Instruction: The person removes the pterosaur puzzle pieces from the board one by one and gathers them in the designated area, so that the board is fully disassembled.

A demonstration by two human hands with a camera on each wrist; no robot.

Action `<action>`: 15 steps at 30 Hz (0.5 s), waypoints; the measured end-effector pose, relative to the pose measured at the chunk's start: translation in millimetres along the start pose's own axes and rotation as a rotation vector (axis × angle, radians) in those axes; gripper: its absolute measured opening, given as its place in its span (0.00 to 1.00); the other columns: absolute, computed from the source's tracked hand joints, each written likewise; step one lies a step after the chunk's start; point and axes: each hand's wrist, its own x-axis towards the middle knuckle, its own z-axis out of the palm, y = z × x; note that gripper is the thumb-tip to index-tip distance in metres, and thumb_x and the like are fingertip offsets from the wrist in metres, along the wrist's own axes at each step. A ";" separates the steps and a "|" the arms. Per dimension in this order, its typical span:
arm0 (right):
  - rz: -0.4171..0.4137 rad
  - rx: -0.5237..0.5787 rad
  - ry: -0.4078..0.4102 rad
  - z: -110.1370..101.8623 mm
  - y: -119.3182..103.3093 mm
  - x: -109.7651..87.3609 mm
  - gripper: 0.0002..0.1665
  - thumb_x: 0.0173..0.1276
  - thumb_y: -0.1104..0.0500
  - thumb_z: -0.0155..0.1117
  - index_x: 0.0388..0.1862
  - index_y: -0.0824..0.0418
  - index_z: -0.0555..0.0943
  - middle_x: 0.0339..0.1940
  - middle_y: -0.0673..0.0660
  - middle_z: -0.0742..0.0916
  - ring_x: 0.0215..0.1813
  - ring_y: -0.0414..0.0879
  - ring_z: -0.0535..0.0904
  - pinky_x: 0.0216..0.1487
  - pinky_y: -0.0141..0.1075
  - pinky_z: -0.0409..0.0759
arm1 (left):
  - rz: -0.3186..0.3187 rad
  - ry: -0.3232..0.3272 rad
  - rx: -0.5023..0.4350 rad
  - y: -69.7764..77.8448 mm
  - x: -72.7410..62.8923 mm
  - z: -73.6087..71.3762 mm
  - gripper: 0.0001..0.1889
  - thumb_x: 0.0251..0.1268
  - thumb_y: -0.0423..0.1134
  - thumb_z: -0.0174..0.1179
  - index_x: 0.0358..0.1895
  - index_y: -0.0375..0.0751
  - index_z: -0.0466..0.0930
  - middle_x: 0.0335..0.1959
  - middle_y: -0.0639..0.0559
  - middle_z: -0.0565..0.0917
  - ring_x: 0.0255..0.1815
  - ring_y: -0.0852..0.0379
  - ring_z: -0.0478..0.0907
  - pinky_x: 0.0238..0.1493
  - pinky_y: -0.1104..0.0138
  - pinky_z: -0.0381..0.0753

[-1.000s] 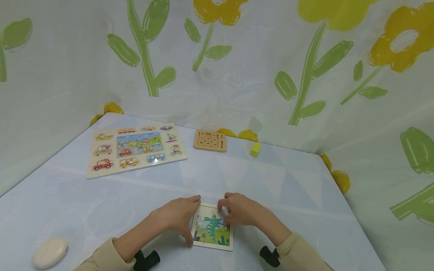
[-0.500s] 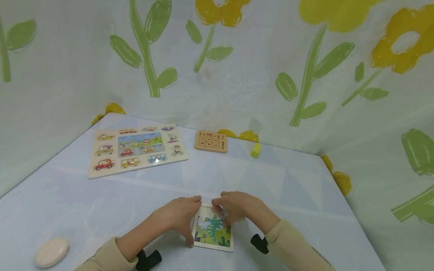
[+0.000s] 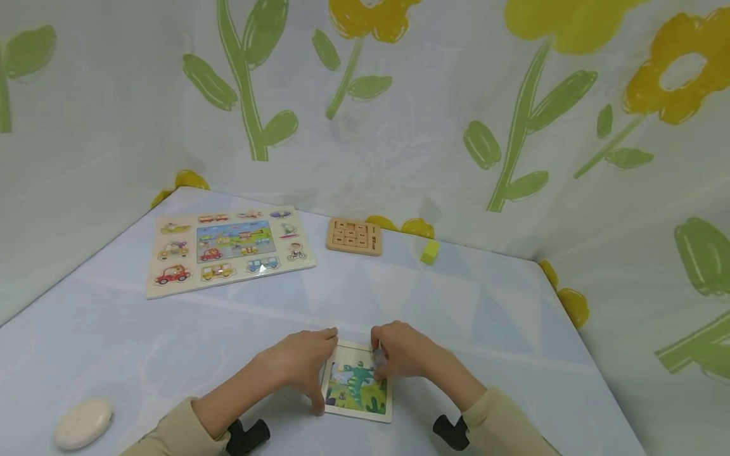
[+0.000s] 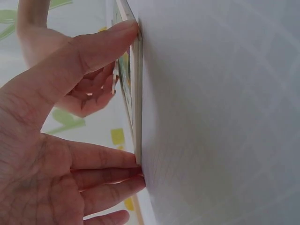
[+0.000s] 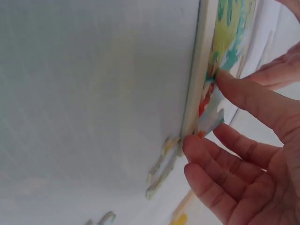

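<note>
A small dinosaur jigsaw puzzle lies flat in a pale wooden tray near the front of the table. My left hand holds the tray's left side, thumb at the near corner and fingertips at the far end, as the left wrist view shows. Over the tray's upper right part, my right hand pinches a puzzle piece between thumb and index finger. That piece appears tilted above the tray and is partly hidden by the fingers. Loose puzzle pieces lie just past the tray in the right wrist view.
Towards the back left lies a vehicle puzzle board. A wooden number slide puzzle and a yellow-green block sit along the back edge. A cream oval object rests at the front left. Flower-printed cloth rises behind.
My right hand shifted left over the tray, then back right, and the piece in its fingers now stands out more clearly. My left hand and the tray have stayed in place.
</note>
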 end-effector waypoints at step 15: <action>-0.006 -0.253 0.228 15.5 -18.7 -12.4 0.12 0.55 0.54 0.72 0.28 0.60 0.80 0.22 0.48 0.80 0.22 0.37 0.66 0.24 0.27 0.69 | 0.011 -0.002 -0.020 1.4 -2.4 -1.2 0.58 0.26 0.54 0.82 0.67 0.30 0.66 0.71 0.40 0.68 0.69 0.45 0.69 0.68 0.55 0.71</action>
